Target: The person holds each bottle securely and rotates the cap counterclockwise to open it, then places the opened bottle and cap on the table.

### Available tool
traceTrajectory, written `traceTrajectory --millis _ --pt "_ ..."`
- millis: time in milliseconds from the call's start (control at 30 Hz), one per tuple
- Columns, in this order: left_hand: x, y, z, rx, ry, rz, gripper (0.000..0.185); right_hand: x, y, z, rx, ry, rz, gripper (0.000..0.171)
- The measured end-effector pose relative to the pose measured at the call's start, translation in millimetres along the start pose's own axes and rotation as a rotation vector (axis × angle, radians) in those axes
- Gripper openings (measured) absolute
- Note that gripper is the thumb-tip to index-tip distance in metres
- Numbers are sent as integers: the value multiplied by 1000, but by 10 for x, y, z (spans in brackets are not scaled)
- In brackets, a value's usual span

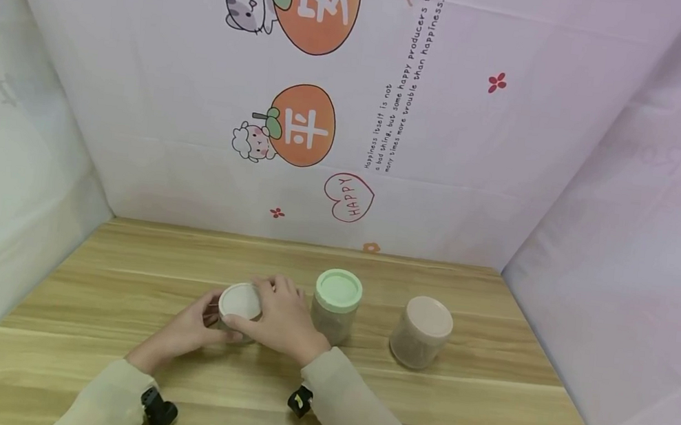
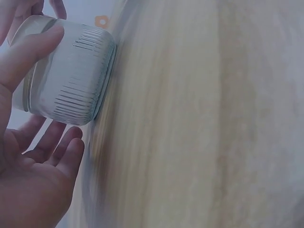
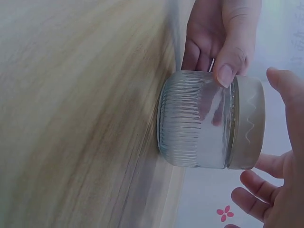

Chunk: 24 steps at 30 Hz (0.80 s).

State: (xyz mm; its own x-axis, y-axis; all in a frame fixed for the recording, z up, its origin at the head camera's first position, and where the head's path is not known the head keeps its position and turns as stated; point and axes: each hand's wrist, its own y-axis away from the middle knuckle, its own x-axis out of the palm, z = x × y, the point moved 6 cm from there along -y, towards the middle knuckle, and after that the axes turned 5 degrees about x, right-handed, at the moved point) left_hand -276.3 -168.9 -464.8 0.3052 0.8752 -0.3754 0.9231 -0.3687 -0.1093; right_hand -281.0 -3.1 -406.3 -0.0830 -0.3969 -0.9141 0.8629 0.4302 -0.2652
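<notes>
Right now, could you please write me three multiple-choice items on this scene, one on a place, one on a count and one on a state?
1. Where does the green-lidded jar stand?
A. Between the white-lidded jar and the pink-lidded jar
B. At the far right end of the row
C. On top of another jar

2. How many jars are on the wooden table?
A. Two
B. Three
C. Five

3. What is the state of the white-lidded jar?
A. Lying on its side, untouched
B. Lid off, beside it
C. Upright with its lid on, both hands at it

Answers:
1 A: the head view shows it in the middle of the row.
2 B: three lidded jars show.
3 C: the left hand holds its glass side and the right hand is at its lid.
</notes>
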Motion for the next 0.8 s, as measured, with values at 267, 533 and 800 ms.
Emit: traceTrajectory --millis 267,533,800 --pt "-20 7 25 -38 -7 -12 86 -6 -9 -8 16 27 -17 82" --pt "-27 14 -13 -13 12 -12 83 -20 15 3 6 41 -18 80" --pt "-28 13 -9 -30 1 -19 85 -11 6 14 -15 43 -10 77"
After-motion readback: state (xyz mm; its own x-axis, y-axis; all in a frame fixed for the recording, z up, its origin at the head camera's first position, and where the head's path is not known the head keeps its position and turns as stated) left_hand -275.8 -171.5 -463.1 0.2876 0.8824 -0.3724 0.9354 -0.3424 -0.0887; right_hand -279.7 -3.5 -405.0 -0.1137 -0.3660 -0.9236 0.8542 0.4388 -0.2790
